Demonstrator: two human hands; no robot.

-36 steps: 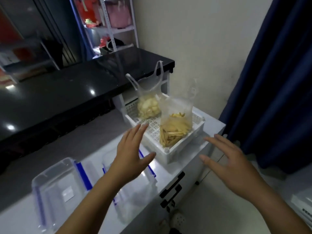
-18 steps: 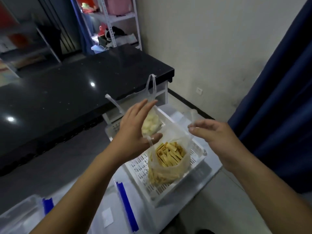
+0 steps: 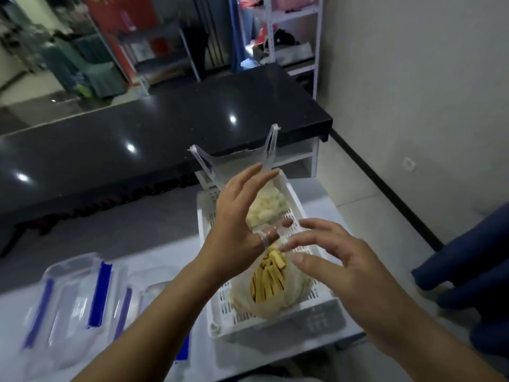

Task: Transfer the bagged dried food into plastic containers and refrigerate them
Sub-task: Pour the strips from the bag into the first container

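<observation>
A long black worktop (image 3: 154,133) with a glossy top fills the middle of the view, and a pale wall (image 3: 413,78) rises to its right. Behind it stands a white metal shelf (image 3: 292,17) loaded with blurred odds and ends. A dark blue curtain (image 3: 468,285) hangs at the right edge.

Nearer the camera lies a white worktop (image 3: 170,260). On it sits a white slotted basket (image 3: 311,323), its long side running away from the viewer. To the left of the basket lie clear plastic containers (image 3: 74,301) with blue clips, blurred, so their exact count is hard to tell.

Two clear bags stand inside the basket. The near bag (image 3: 270,293) holds yellow strips of dried food and rests against the basket's front wall. The far bag (image 3: 265,208) holds pale, lumpy pieces, and its two handles stick up in front of the black worktop.

The left hand (image 3: 237,224) hovers over the middle of the basket with its fingers long and nearly straight; a handle loop of the near bag is hooked round its thumb. The right hand (image 3: 338,260) is just beside it, above the near bag, fingers spread and relaxed, fingertips at the bag's thin plastic top; I cannot tell whether they pinch it or merely touch it.
</observation>
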